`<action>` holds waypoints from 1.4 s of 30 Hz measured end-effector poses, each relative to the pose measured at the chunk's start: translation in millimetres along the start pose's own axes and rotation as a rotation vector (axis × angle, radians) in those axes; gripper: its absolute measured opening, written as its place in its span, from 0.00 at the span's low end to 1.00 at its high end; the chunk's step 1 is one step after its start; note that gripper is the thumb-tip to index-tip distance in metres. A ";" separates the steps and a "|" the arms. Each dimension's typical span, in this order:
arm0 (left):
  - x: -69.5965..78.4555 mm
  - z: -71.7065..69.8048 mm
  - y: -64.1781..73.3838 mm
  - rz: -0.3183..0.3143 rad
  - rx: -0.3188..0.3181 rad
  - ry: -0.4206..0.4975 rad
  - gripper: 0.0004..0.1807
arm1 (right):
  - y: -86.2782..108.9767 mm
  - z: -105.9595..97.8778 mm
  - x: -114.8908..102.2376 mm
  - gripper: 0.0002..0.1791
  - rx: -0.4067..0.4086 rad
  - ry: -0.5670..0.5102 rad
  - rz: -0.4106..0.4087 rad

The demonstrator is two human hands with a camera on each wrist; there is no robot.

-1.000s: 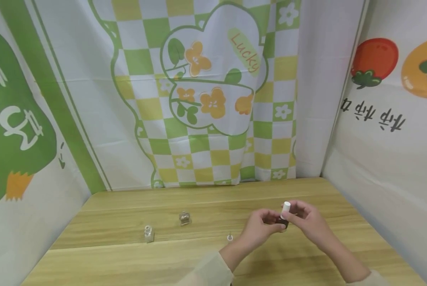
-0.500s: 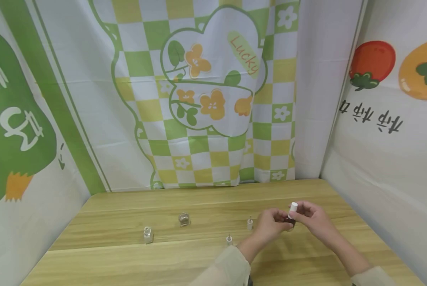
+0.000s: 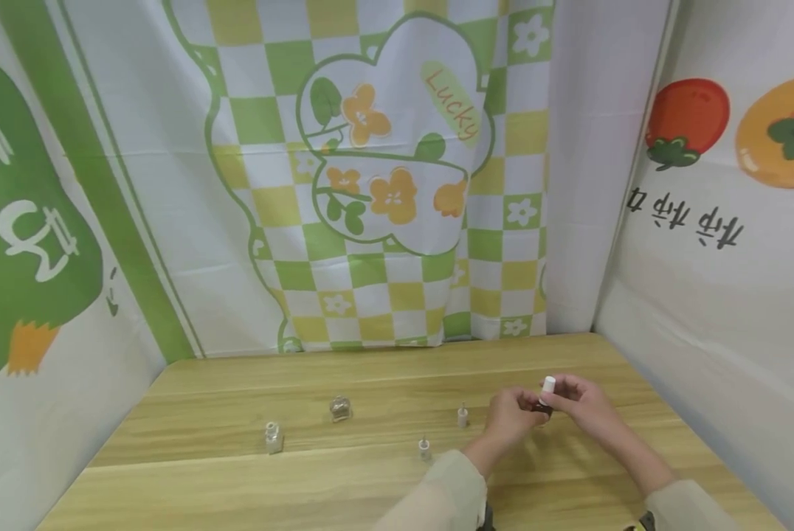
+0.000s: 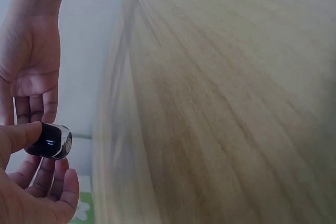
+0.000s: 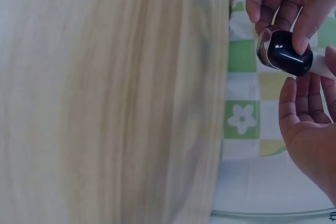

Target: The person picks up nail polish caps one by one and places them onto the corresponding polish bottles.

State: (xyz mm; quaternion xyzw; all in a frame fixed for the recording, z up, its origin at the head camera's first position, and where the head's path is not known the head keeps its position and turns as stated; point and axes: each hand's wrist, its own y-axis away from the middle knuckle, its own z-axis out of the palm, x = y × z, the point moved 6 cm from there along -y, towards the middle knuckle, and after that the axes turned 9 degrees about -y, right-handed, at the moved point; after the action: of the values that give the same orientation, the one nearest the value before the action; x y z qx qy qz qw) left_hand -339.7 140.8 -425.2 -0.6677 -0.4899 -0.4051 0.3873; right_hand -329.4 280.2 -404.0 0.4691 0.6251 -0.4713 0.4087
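Dark nail polish bottle (image 3: 542,408) is held above the table at the right, its white cap (image 3: 548,386) pointing up. My left hand (image 3: 513,417) pinches the bottle's dark body between thumb and fingers; the right wrist view shows the glossy bottle (image 5: 286,53) with a clear glass base. My right hand (image 3: 589,407) grips the white cap, thumb and fingers on either side. In the left wrist view the cap is hidden behind the left thumb. The cap and bottle appear joined; how tightly, I cannot tell.
Two white caps (image 3: 463,417) stand brush-up on the wooden table (image 3: 237,494), left of my left hand. Farther left are a clear uncapped bottle (image 3: 274,439) and a squat glass bottle (image 3: 340,408). Patterned curtains (image 3: 384,295) border the table.
Both hands have shifted slightly right with the bottle still between them. A white cap that the left hand was covering has come into view on the table.
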 end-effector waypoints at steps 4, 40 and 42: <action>-3.1 3.3 -1.6 -0.015 -0.005 -0.003 0.09 | -3.4 -2.3 8.8 0.21 -0.001 0.007 0.012; -19.8 15.4 -10.6 -0.045 -0.032 -0.056 0.12 | -8.4 -7.8 46.2 0.22 -0.163 -0.099 0.134; -20.4 15.4 -10.6 -0.051 -0.035 -0.050 0.12 | -8.2 -7.3 45.5 0.22 -0.160 -0.095 0.141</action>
State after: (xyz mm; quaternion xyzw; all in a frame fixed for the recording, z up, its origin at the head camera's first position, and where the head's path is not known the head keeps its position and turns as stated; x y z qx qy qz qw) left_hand -351.4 150.2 -448.5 -0.6715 -0.5092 -0.4065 0.3529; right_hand -348.2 295.5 -444.0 0.4549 0.6060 -0.4119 0.5062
